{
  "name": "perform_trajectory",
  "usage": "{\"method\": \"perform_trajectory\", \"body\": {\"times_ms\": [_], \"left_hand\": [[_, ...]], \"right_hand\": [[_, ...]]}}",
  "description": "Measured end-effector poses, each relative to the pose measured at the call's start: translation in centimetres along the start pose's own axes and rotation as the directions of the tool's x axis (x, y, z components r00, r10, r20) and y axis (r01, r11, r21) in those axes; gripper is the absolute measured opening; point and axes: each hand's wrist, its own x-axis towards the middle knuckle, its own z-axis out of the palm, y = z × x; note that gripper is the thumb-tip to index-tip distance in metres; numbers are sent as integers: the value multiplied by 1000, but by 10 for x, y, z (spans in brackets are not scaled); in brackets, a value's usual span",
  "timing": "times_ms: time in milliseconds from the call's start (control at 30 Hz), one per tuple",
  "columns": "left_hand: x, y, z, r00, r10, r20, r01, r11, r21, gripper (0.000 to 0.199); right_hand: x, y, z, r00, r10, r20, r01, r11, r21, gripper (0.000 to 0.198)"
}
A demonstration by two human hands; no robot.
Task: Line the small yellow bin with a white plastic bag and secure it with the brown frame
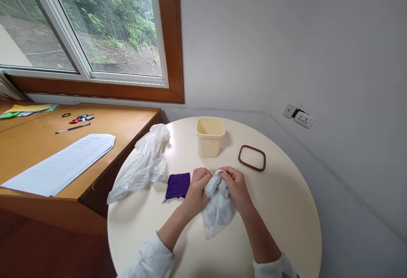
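Note:
Near the middle of the round table, a white plastic bag (218,212) hangs bunched between my two hands, its top twisted or knotted. My left hand (200,189) is closed on the gathered neck from the left. On the other side my right hand (235,187) pinches the same neck with thumb and fingers. What the bag contains cannot be made out through the plastic. A purple cloth pouch (177,185) lies flat just left of my left hand. Beyond my hands stands an open cream plastic bin (210,146).
A brown rounded frame (261,163) lies to the right on the round table (286,218). Another crumpled white bag (144,163) covers the left edge. The wooden desk (133,121) adjoining it bears papers (66,163), a pen (73,128) and keys (83,117).

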Motion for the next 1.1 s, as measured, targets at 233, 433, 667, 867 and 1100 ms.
{"method": "perform_trajectory", "body": {"times_ms": [233,433,667,867,1100], "left_hand": [[-5,-7,0,985,93,-145,-80,992,94,15],[-5,-11,0,974,-92,-206,100,995,29,19],[-1,-21,2,918,-321,-234,314,947,-69,12],[5,-19,-2,823,-487,-292,414,867,-279,29],[7,-20,0,742,-611,-277,417,743,-523,30]], "right_hand": [[5,8,-3,999,-31,20,33,995,-90,23],[1,2,-1,998,55,39,-58,996,62,20],[-3,-2,0,985,-44,165,56,996,-67,17],[-8,-6,-6,954,-28,297,107,961,-254,30],[-4,6,2,955,-246,164,291,885,-364,7]]}}
